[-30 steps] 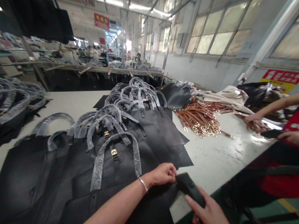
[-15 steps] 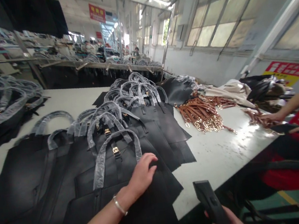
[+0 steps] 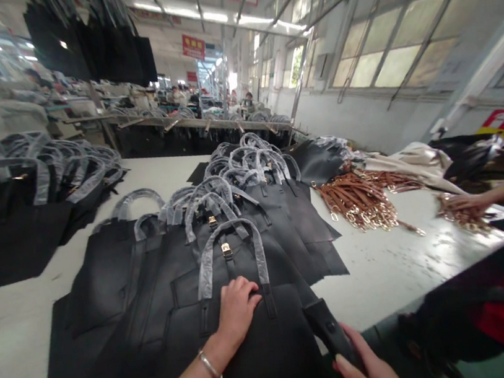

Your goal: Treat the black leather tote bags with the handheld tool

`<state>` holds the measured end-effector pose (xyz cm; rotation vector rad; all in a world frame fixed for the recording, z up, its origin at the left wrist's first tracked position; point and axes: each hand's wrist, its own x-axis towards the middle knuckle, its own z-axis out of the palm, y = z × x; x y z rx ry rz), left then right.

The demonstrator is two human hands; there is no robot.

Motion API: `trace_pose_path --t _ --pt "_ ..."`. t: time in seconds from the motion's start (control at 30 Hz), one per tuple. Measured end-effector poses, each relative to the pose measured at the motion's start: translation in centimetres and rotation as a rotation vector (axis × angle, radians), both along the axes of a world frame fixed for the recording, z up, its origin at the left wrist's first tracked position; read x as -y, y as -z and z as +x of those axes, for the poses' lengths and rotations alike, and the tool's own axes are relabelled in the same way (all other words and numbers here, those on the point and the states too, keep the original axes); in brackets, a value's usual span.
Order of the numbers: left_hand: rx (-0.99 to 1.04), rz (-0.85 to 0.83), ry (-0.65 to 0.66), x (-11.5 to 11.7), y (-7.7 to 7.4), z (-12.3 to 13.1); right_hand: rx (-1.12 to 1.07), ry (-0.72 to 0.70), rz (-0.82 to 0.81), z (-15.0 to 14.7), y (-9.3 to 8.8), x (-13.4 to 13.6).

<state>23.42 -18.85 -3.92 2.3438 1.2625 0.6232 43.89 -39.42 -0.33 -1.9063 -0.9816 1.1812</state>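
Pressing down flat, the person's left hand [image 3: 236, 310] lies palm-down on a black leather tote bag [image 3: 262, 363], at the top of the stack nearest the person. Its fingers [image 3: 248, 293] sit close together and slightly curved, pinching nothing, and they rest just below the bag's film-wrapped handle [image 3: 228, 261] and beside one handle strap. A metal bangle [image 3: 210, 366] circles that wrist. The right hand [image 3: 363, 364] is closed around the lower part of a dark handheld device [image 3: 329, 334], with its fingers [image 3: 360, 358] wrapped across the back. The device tilts up beside the bag's right edge, and whether it touches the leather cannot be told. The bag lies on a white work table [image 3: 377, 278] and overlaps more black bags [image 3: 278, 210], whose handles are also sleeved in grey film and whose straps carry gold clasps [image 3: 227, 251]. Farther along the table sits a heap of tan straps with gold hardware [image 3: 357, 202], near a bundle of beige cloth [image 3: 410, 162]. To the right, a co-worker in a red top rests a hand [image 3: 463, 203] on a smaller heap of straps [image 3: 462, 212].
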Motion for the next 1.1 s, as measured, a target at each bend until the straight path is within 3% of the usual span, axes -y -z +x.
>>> trace_pose_path --t 0.1,0.23,0.43,0.53,0.67,0.77,0.93,1.1 --pt "0.04 0.001 -0.019 0.9 0.1 -0.1 -0.047 -0.061 -0.038 -1.6 -1.6 -2.2" --pt "0.051 -0.02 -0.008 1.8 0.2 -0.1 -0.146 -0.166 -0.084 -3.3 -2.4 -5.1" --pt "0.027 0.026 0.0 2.2 -0.1 -0.2 -0.081 -0.039 -0.021 -3.4 -3.7 -9.3" --pt "0.033 0.036 -0.003 2.4 -0.3 -0.2 -0.065 0.034 -0.008 -1.3 -4.9 -8.9" --pt "0.039 0.01 -0.016 2.3 -0.4 0.0 -0.151 0.013 -0.155 0.9 -5.8 -7.1" --pt "0.03 -0.003 -0.017 2.1 -0.3 0.1 -0.195 -0.006 -0.197 1.0 -5.3 -7.6" --pt "-0.013 -0.004 -0.005 1.7 -0.1 0.3 -0.253 -0.045 -0.127 0.8 -4.3 -9.5" --pt "-0.056 0.028 0.038 1.1 2.1 0.5 -0.257 -0.044 -0.136 1.7 -3.7 -8.3"
